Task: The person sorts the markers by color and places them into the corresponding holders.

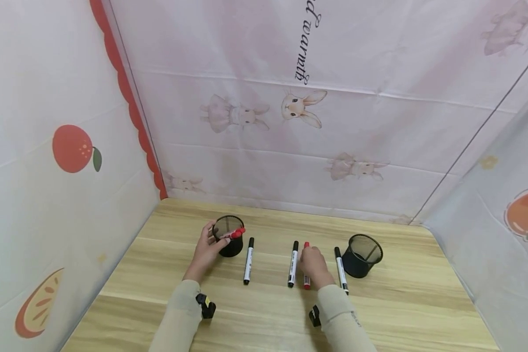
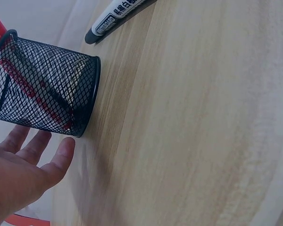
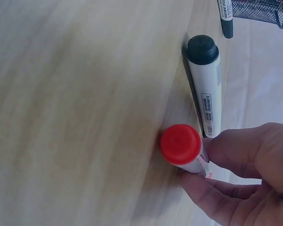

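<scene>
My left hand (image 1: 204, 253) holds a black mesh pen cup (image 1: 231, 249) by its left side, thumb near the rim. Red markers (image 1: 235, 233) lean inside that cup, their ends sticking out over the right rim. In the left wrist view, several fingers (image 2: 34, 148) lie along the mesh wall. Farther right, my right hand (image 1: 315, 268) pinches a red-capped whiteboard marker (image 3: 180, 143) between thumb and fingers, at table level. Just left of it lies a black-capped marker (image 1: 293, 264). Another black marker (image 1: 341, 270) lies right of the hand.
One more black marker (image 1: 248, 261) lies beside the left cup. A second mesh cup (image 1: 358, 266) stands at the right, close to the rightmost black marker. Printed cloth walls (image 1: 268, 181) border the wooden table (image 1: 264, 322) at the back and on both sides.
</scene>
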A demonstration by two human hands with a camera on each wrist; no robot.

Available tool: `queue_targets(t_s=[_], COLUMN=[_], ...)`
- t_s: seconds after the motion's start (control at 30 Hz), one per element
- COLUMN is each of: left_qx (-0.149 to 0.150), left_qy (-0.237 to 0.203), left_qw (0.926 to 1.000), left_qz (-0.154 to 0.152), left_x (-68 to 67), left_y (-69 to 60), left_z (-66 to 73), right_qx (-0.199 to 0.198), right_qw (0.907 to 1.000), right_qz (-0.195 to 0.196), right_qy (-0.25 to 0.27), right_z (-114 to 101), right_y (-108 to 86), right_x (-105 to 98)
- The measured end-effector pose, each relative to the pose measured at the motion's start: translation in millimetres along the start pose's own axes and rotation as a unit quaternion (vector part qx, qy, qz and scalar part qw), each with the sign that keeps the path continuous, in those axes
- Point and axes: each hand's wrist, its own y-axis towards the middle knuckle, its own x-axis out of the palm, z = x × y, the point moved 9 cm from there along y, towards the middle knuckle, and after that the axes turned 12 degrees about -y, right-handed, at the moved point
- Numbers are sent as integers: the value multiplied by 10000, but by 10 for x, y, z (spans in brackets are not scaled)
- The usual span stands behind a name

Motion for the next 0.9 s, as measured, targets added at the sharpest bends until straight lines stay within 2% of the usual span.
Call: queue_targets(t_s=[0.2, 0.5, 0.73, 0.9], left_qx=[21, 36, 70, 33], left_qy=[12, 119, 66, 66], left_qw=[10000, 9999, 9999, 9999], left_qz=[-44, -100, -113, -69], left_x=[14, 15, 36, 22], left_y=[23, -14, -7, -7], left_z=[-4, 12, 42, 23], right_qx=[-49, -245, -72, -130], right_qw=[10000, 9979, 9986, 9982], right_qz=[80, 483, 392, 369], right_qy=[-5, 365, 336, 457], right_z=[-8, -190, -185, -222], right_y=[-28, -153, -160, -179], right_x=[-40, -304, -350, -361])
